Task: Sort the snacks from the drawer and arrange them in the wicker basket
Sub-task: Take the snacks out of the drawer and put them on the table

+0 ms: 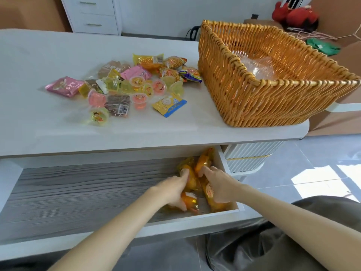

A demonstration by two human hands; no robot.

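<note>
The drawer [78,188] under the white tabletop is pulled out, its grey wood-grain floor bare except for a heap of yellow-orange snack packets [203,163] in its right corner. My left hand [172,189] and my right hand [218,184] are both in that corner, fingers curled round packets. A pile of mixed snacks [125,87], with jelly cups, pink packets and yellow packets, lies on the tabletop. The wicker basket [254,102] stands at the right of the table, split by a woven divider, with clear plastic inside.
The white table [29,75] reaches left of the snack pile. White drawers [95,14] stand against the far wall. A red soft toy [297,15] and a green item [322,46] lie on the floor beyond the basket. My lap is below the drawer front.
</note>
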